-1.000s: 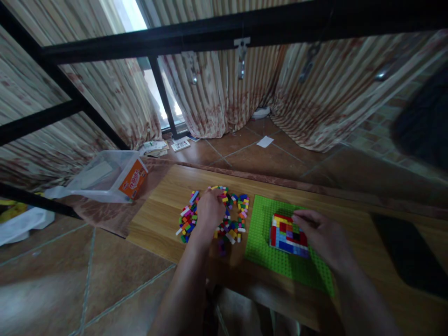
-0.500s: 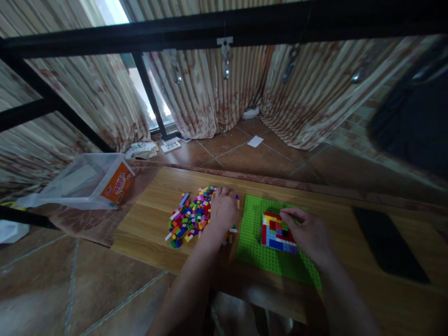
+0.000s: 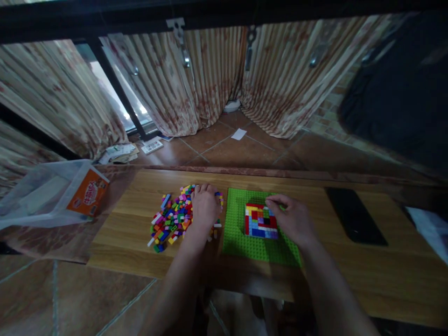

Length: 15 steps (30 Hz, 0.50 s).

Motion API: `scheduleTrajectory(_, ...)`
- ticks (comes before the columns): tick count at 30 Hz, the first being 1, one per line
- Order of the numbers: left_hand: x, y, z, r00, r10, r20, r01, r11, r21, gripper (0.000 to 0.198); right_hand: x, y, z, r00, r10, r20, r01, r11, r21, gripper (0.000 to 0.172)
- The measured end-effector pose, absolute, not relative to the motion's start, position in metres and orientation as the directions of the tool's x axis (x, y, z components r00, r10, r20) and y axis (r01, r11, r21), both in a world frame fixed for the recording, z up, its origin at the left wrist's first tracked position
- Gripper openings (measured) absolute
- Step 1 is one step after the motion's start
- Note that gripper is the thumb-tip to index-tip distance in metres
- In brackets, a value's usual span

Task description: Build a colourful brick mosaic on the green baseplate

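Note:
My left hand [image 3: 205, 206] is over the right part of a pile of small coloured toy bricks [image 3: 177, 215], its fingers close together and bent down among them. The fingertips are hidden. My right hand [image 3: 291, 215] has thumb and forefinger pinched at the far right corner of a low square brick build [image 3: 261, 232]. Whatever may be in the pinch is too small to make out. The build has red, yellow, white, blue and purple bricks around a dark gap, and sits on a green studded baseplate [image 3: 235, 242].
The wooden table [image 3: 119, 238] bears a black flat slab [image 3: 355, 214] on the right, with a pale sheet or bag [image 3: 429, 228] at its right end. A clear plastic bin [image 3: 56, 205] with an orange label stands left. Beyond are a dark rail and striped curtains [image 3: 210, 88].
The camera view has shifted to the right, so everything sits further left. My left hand stays over the pile, and my right hand remains pinched by the build's far right corner.

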State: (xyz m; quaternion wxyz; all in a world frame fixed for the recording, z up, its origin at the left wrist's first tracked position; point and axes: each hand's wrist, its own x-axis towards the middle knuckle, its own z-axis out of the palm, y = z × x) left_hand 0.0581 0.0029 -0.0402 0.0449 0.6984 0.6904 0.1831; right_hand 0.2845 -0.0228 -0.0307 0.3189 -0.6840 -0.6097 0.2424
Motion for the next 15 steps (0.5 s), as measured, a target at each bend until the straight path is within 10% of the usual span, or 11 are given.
scheduleTrajectory(7,0.075,-0.016,-0.031,0.135,0.978,0.161,0.671,-0.209,0.711,0.021,0.282,-0.027,-0.024,0.081,0.985,0.152,0.558,0.082,-0.826,0.023)
scheduleTrajectory(15,0.091,-0.025,-0.029,0.227,0.955,-0.191,0.007,0.194,0.981,0.023,0.271,-0.032,-0.019,-0.163,0.957,0.241,0.456,0.289,-0.842,0.016)
